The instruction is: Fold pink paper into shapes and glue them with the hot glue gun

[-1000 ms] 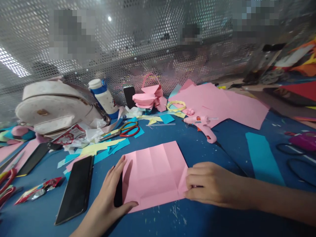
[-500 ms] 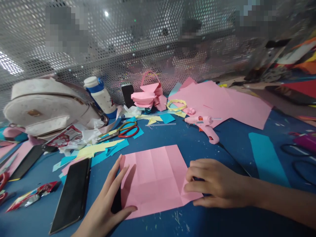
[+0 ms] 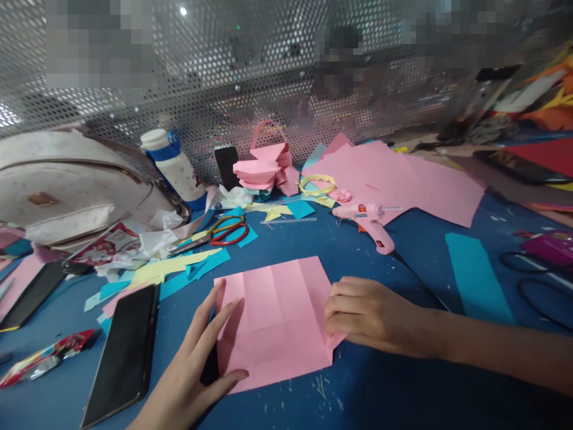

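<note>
A creased pink paper sheet lies on the blue table in front of me. My left hand rests along its left edge, fingers spread and thumb on the near left corner. At the right edge, my right hand has its fingers curled over the paper and grips the folded corner; the fingertips are partly hidden. Beyond the sheet lies a pink glue gun with a black cord. Left of my left hand is a black phone.
Scissors lie among blue and yellow paper scraps. At the back stand a white backpack, a bottle and a pink paper basket before a perforated metal panel. Large pink sheets and a blue strip are on the right.
My right hand has moved left and slightly up, turning the sheet's lower right corner inward. My left hand has stayed in place. The whole view has shifted a little.
</note>
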Available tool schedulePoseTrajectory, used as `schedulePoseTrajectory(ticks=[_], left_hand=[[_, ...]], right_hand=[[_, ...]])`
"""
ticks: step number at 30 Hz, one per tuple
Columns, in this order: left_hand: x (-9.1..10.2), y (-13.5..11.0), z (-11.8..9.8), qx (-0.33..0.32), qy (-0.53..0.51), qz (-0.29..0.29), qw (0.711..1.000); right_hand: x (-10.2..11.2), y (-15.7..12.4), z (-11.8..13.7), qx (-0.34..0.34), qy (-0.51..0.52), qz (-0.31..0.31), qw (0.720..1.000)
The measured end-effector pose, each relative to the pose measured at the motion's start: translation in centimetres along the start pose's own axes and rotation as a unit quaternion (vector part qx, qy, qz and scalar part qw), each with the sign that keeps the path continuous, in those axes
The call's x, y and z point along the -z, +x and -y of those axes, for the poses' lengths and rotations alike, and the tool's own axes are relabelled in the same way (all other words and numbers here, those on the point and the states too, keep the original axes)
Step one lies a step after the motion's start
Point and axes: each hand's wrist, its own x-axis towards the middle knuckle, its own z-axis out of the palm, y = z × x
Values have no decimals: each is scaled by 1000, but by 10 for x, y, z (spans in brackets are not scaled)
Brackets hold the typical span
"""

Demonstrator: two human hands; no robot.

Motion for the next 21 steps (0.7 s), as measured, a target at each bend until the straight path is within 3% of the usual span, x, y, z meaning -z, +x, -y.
schedulePoseTrajectory(ticks=[7,13,17,21], left_hand=[[1,3,-1,-8,1,2,1000],[1,2,-2,-24,16,-2,1000],[5,1,0,-105,43,-7,994],[12,4,2,-205,38,27,978]], right_hand=[[10,18,-6,17,1,62,998],[14,21,-4,17,1,81,997],[11,15,-3,16,-5,64,998],[8,9,-3,45,-45,32,997]])
